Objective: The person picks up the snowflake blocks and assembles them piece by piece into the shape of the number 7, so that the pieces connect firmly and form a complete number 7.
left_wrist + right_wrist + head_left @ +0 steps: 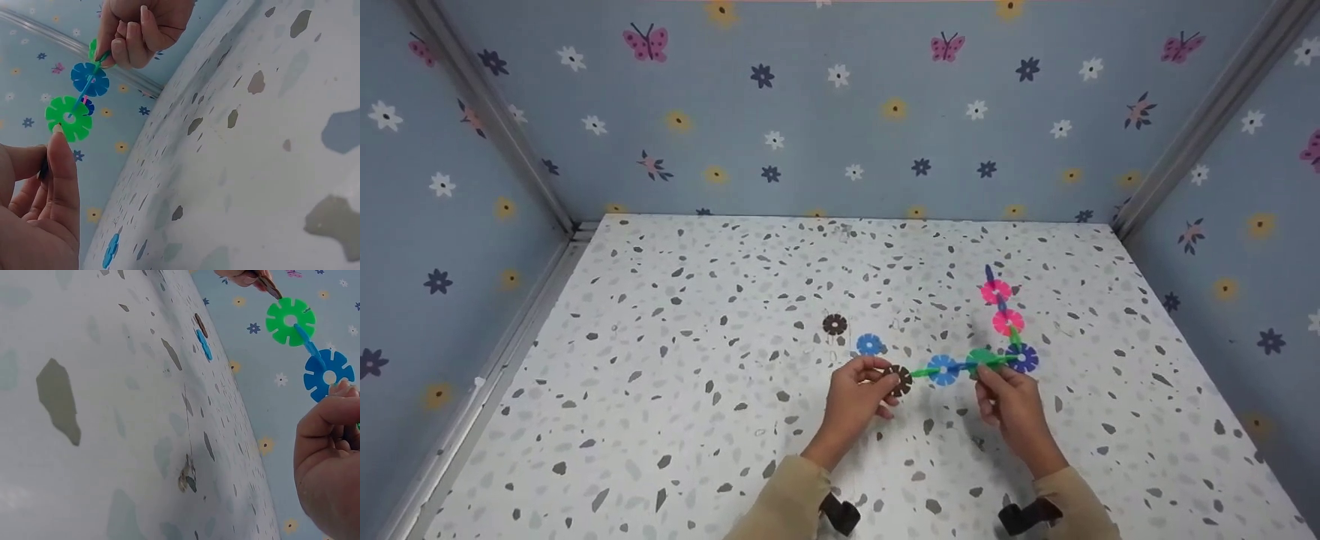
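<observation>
A chain of slotted flower-shaped plastic discs runs between both hands and bends away at the right. At its left end my left hand (859, 394) pinches a brown disc (900, 381) between thumb and fingers. A green disc (68, 118), seen edge-on from the head, joins it to a blue disc (943, 370). My right hand (1012, 401) pinches another green disc (981, 361) further along. Past it come a purple disc (1022, 358) and two pink discs, the nearer pink disc (1008, 322) and the farther pink disc (996, 291), with edge-on discs between them.
A loose brown disc (835, 324) and a loose blue disc (869, 344) lie on the speckled white table (697, 390), just beyond my left hand. Blue flower-patterned panels (840, 112) wall the table at the back and both sides.
</observation>
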Available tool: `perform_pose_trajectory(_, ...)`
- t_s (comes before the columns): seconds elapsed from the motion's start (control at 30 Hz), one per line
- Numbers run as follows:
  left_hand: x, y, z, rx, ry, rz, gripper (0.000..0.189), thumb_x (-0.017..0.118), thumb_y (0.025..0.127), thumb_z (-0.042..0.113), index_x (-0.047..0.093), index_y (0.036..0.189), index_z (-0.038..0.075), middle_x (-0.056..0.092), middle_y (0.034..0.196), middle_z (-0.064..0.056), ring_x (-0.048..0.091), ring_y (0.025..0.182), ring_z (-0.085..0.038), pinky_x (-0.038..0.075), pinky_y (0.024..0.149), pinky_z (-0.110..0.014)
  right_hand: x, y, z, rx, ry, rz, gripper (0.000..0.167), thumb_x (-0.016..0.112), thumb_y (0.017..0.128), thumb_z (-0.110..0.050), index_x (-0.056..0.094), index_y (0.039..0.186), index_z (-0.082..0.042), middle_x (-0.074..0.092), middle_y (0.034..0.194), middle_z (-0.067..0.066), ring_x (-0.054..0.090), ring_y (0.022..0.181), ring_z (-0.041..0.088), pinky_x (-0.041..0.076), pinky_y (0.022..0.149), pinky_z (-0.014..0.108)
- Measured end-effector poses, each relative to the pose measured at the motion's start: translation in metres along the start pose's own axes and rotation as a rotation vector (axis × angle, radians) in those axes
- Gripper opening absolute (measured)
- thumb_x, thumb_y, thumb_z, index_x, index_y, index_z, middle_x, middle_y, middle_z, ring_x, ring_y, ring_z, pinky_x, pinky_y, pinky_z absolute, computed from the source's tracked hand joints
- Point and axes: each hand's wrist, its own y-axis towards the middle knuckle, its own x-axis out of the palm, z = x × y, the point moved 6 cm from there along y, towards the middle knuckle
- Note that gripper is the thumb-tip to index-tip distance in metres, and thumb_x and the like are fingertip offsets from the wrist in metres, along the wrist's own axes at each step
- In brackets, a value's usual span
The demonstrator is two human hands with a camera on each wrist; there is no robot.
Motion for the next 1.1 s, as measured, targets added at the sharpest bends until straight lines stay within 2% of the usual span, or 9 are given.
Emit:
perform_pose_trajectory(0.17, -0.001, -0.001, -0.005, 0.025, -0.022, -0.021, 0.021, 0.072, 0.089, 0.004, 0.063, 0.107, -0.001, 0.064, 0.088, -0.013, 0.068, 0.066, -0.021, 0.056, 0.053, -0.031, 0.001, -0.003, 0.001, -0.017, 0.034, -0.018, 0.023, 0.057, 0.101, -0.014, 0.063, 0.092, 0.006, 0.051, 0.068, 0.01, 0.043, 0.05, 0.014, 0.033, 0.041, 0.023)
perform_pose_trajectory(0.33, -0.003, -0.004, -0.008, 0.018, -0.051, -0.021, 0.022, 0.073, 0.088, 0.002, 0.061, 0.106, -0.003, 0.065, 0.088, -0.013, 0.067, 0.065, -0.019, 0.056, 0.053, -0.029, 0.003, -0.006, 0.002, -0.031, 0.042, -0.016, 0.022, 0.054, 0.102, -0.011, 0.062, 0.091, 0.007, 0.05, 0.066, 0.01, 0.041, 0.048, 0.013, 0.032, 0.039, 0.022)
perform_pose_trajectory(0.53, -0.005, -0.006, -0.006, 0.042, -0.047, -0.032, 0.021, 0.072, 0.087, -0.001, 0.061, 0.106, -0.003, 0.065, 0.09, -0.014, 0.066, 0.066, -0.018, 0.056, 0.052, -0.028, 0.006, -0.008, 0.003, -0.042, 0.062, -0.04, 0.026, 0.056, 0.101, -0.012, 0.058, 0.094, 0.013, 0.05, 0.066, 0.009, 0.041, 0.048, 0.013, 0.032, 0.039, 0.022)
perform_pose_trajectory(0.73, -0.006, -0.008, -0.006, 0.039, -0.058, -0.054, 0.023, 0.072, 0.087, -0.002, 0.061, 0.108, -0.003, 0.066, 0.092, -0.014, 0.065, 0.07, -0.022, 0.055, 0.053, -0.027, 0.006, -0.008, 0.004, -0.038, 0.051, -0.05, 0.025, 0.057, 0.101, -0.013, 0.06, 0.094, 0.011, 0.05, 0.066, 0.01, 0.041, 0.048, 0.014, 0.033, 0.039, 0.022)
perform_pose_trajectory(0.87, -0.009, -0.008, -0.007, 0.03, -0.067, -0.033, 0.026, 0.073, 0.086, 0.0, 0.062, 0.109, -0.003, 0.068, 0.091, -0.012, 0.066, 0.076, -0.027, 0.056, 0.054, -0.028, 0.007, -0.007, 0.005, -0.029, 0.04, -0.067, 0.029, 0.057, 0.101, -0.014, 0.06, 0.1, 0.015, 0.05, 0.067, 0.01, 0.042, 0.05, 0.014, 0.033, 0.041, 0.022)
perform_pose_trajectory(1.1, -0.013, -0.01, -0.005, 0.031, -0.023, 0.009, 0.021, 0.076, 0.085, 0.004, 0.065, 0.102, -0.002, 0.068, 0.082, -0.009, 0.063, 0.068, -0.016, 0.054, 0.052, -0.026, 0.01, -0.008, 0.004, -0.047, 0.018, -0.075, 0.027, 0.056, 0.102, -0.013, 0.061, 0.098, 0.013, 0.05, 0.067, 0.01, 0.042, 0.051, 0.015, 0.034, 0.042, 0.023)
